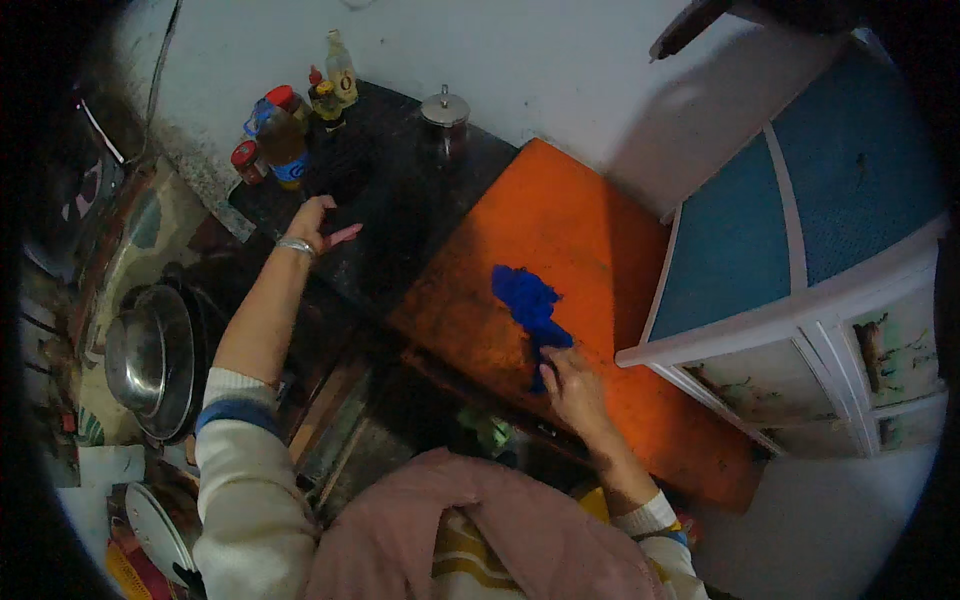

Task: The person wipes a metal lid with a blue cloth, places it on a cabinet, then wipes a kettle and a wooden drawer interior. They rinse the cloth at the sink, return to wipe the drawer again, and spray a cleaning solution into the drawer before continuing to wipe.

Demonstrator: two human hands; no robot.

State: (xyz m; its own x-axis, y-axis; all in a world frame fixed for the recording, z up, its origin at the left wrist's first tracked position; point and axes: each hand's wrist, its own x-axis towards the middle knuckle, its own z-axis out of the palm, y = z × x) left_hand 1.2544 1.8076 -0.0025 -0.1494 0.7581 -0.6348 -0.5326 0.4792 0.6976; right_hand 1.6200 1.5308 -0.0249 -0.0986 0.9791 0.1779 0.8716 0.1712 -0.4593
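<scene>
My right hand (574, 388) is closed on one end of a crumpled blue cloth (527, 300), which lies across an orange tabletop (590, 235). My left hand (322, 226), with a bracelet at the wrist, reaches over the black counter (400, 215). Its thumb and fingers are curled at the edge of a dark, rounded object (343, 172), which blends into the counter, so its kind is unclear. Close behind that hand stand a bottle with a blue label (284, 150) and a small red-lidded jar (248, 162).
A lidded metal pot (445, 112) stands on the counter's far side, with a clear bottle (341, 68) at the wall. A white cabinet with blue panels (735, 245) rises beside the orange top. Metal basins (150, 350) are stacked at left.
</scene>
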